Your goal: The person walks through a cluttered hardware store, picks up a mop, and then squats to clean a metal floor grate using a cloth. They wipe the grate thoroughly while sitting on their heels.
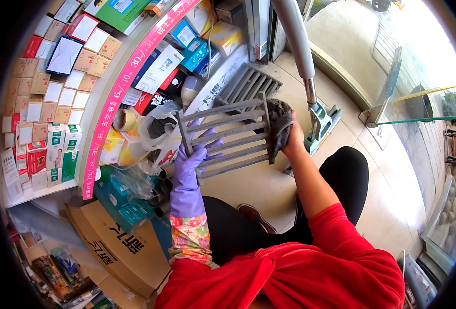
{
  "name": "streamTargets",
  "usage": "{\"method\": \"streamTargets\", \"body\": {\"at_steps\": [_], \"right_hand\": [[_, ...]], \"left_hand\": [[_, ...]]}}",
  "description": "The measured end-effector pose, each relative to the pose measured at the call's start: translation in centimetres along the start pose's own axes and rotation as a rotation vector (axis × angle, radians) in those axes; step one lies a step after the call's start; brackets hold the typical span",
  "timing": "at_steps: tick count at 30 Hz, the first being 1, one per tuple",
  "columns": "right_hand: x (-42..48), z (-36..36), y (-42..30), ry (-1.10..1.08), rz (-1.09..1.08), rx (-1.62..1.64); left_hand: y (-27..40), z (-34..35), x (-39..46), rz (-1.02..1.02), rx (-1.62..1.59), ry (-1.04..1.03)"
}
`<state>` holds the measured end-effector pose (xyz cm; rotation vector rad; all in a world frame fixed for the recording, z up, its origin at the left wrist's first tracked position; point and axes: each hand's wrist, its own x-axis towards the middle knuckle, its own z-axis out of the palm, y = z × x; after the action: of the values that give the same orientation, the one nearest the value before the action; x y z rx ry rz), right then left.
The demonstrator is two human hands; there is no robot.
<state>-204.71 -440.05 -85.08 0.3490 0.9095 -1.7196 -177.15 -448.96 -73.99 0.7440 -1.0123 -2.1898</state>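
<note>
A grey slatted rack [232,135] is held up in front of me, tilted, above the tiled floor. My left hand [192,154], in a purple rubber glove with a flowered cuff, grips the rack's left side, its fingers reaching between the slats. My bare right hand [294,135] presses a dark grey cloth [280,123] around the rack's right edge; part of that edge is hidden under the cloth. A second slatted rack [251,87] lies just beyond, beside the shelf's base.
A mop [316,119] with a grey pole stands beyond my right hand. Shelves of small boxes [62,96] with a pink price strip [117,90] fill the left. A large flattened carton [116,247] lies lower left. A glass door [425,104] is at right.
</note>
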Motion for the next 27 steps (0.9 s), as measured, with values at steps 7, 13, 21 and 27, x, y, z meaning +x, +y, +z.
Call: {"method": "streamTargets", "body": {"at_steps": [7, 13, 21, 27], "right_hand": [[1.3, 3.0, 2.5, -0.018, -0.979, -1.159], [2.0, 2.4, 1.9, 0.090, -0.699, -0.985], [5.2, -1.7, 1.5, 0.226, -0.286, -0.497], [2.6, -0.1, 0.4, -0.027, -0.042, -0.089]], "left_hand": [[-1.4, 1.9, -0.3, -0.065, 0.121, -0.023], [-1.9, 3.2, -0.9, -0.077, 0.117, 0.008], [-1.1, 2.4, -0.2, -0.056, 0.107, -0.017], [-0.1, 1.0, -0.7, -0.011, 0.064, 0.037]]}}
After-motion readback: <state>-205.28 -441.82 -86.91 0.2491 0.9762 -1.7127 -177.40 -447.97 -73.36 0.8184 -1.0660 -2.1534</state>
